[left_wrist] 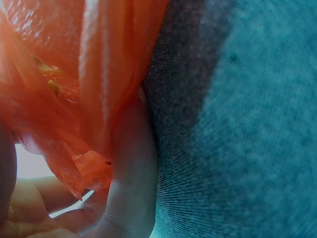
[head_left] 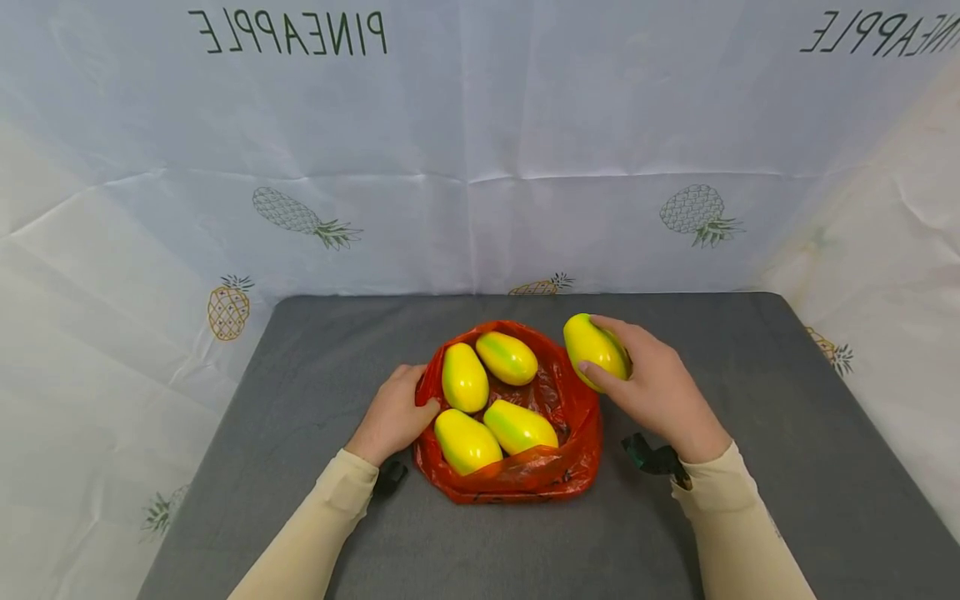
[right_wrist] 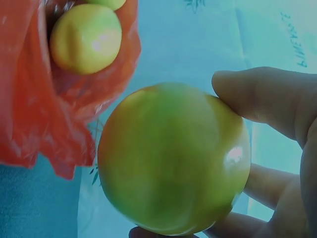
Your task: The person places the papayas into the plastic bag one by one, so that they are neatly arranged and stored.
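A red plastic bag [head_left: 581,446] sits on the table with its mouth spread wide. Several glossy yellow-green papayas [head_left: 465,377] lie inside it. At the bag's left rim, my left hand [head_left: 395,414] grips the plastic between thumb and fingers; the left wrist view shows the crumpled red film [left_wrist: 94,99] against the fingers. Just right of the bag, my right hand [head_left: 656,383] holds another papaya [head_left: 592,346] up beside the rim, thumb on the near side and fingers over the far side. Close up in the right wrist view, the held papaya [right_wrist: 173,158] shows its rounded end.
A dark grey cloth covers the table [head_left: 315,500]. Behind it hangs a pale curtain [head_left: 465,108] printed with pineapples, which continues along both sides. A dark strap-like object [head_left: 651,457] shows under the right wrist.
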`<state>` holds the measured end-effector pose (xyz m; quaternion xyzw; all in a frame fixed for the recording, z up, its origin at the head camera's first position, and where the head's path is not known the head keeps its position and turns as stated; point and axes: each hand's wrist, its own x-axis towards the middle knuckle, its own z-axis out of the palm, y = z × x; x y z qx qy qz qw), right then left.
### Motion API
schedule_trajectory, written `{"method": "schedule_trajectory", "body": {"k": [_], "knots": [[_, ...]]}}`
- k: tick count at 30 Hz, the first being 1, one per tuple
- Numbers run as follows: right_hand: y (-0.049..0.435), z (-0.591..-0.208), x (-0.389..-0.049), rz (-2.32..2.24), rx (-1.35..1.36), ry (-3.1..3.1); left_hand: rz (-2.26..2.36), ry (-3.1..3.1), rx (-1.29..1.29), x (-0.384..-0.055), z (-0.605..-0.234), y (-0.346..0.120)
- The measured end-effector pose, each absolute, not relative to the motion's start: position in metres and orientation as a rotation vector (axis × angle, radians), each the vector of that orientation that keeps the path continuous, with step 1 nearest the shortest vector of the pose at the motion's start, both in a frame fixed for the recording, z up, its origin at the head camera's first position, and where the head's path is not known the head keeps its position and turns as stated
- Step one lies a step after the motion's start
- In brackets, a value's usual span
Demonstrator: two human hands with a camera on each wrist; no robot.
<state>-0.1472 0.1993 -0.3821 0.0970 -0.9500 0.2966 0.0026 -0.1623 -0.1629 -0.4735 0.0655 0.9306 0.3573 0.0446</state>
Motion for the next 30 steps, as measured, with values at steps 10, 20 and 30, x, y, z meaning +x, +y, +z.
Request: {"method": "schedule_trajectory", "body": {"k": [10,20,30], "knots": [[0.185,-0.388,-0.143,0.946,0.417,-2.975,1.098,2.846,0.208,-0.163,-0.475,-0.163],[0.170,-0.397,-0.142,0.953,0.549,-2.980,1.102,2.838,0.195,-0.163,-0.473,-0.162],[0.163,-0.400,-0.141,0.922,0.593,-3.011,1.090,2.844,0.199,-0.163,-0.472,-0.163]]}}
